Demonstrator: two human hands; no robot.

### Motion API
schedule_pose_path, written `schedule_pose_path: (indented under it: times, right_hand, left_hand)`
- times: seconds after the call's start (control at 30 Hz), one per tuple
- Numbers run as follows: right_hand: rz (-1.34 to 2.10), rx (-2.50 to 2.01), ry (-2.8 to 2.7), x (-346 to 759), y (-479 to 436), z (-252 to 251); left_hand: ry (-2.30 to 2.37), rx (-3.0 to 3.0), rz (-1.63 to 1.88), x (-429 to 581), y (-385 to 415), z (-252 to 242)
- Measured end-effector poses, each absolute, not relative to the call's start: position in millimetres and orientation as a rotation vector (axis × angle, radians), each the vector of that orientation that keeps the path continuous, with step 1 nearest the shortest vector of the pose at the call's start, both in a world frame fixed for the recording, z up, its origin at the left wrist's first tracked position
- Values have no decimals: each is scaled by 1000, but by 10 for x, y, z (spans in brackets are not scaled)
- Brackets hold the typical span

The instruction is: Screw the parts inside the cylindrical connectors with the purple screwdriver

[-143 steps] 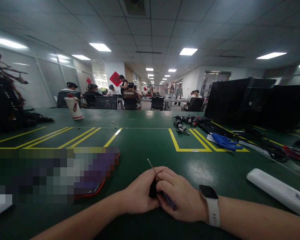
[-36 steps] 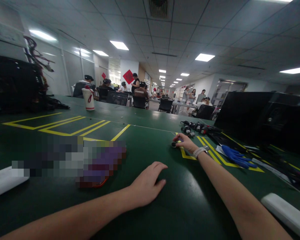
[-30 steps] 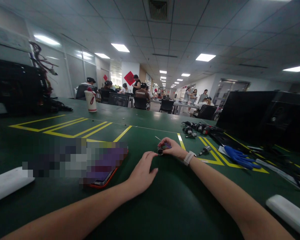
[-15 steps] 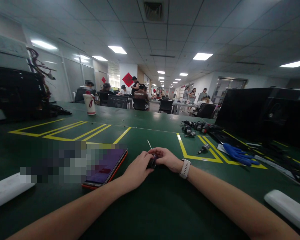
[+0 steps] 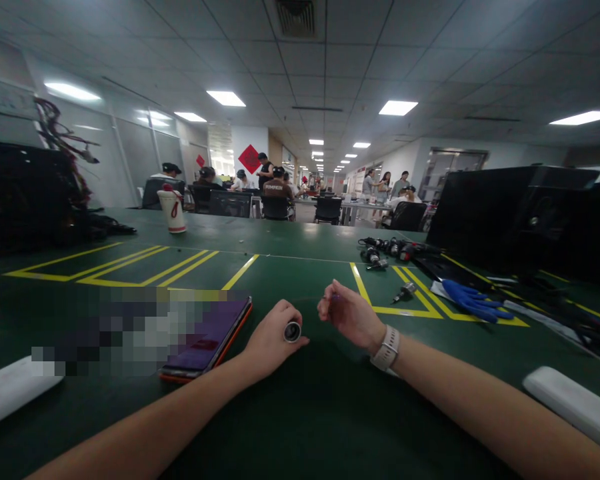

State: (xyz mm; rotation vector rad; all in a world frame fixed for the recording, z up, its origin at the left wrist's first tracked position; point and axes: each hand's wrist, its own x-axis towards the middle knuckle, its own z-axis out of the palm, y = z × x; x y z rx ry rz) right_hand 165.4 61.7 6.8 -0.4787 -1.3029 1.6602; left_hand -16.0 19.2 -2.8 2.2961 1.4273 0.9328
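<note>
My left hand [image 5: 274, 335] is wrapped round a dark cylindrical part [image 5: 293, 331] whose round, metal-rimmed end faces me. To its right, apart from it, my right hand [image 5: 349, 312] is raised over the green table with its fingers curled. Something small and dark may be between those fingertips, too small to make out. Left of my left hand lies a tablet-like device [image 5: 213, 337] with a purple screen and an orange edge.
Beyond my right hand lie a metal connector [image 5: 404, 292], several dark connectors [image 5: 375, 257] and a blue glove [image 5: 473, 301]. White bars [image 5: 570, 400] flank both sides. A cup [image 5: 173, 210] stands far left; people sit and stand beyond.
My hands have moved apart, the right one rightward and off the dark part, which stays in my left hand. The thin light rod that stuck up between them no longer shows.
</note>
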Motion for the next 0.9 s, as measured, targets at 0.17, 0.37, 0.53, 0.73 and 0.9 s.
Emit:
schedule_pose_path:
  times: [0.17,0.37,0.53,0.73,0.9]
  right_hand:
    - [1617,-478,-1427,1671,327,64]
    - [1336,-569,-1606,1688,70,-28]
    - [992,-676,-1757,1664,-8,-58]
    - [966,-726,-1773,1649,-2,-33]
    - [1103,-730,-1687,1621,84,-66]
  left_hand:
    - [1455,2217,842,-155,217,-28]
    - [1405,2295,745,-139,202,-33]
    - [1429,2332,695,-127,193,-37]
    - [1408,2364,643,-123,200,-39]
    - [1374,2381,640,-115,209,-38]
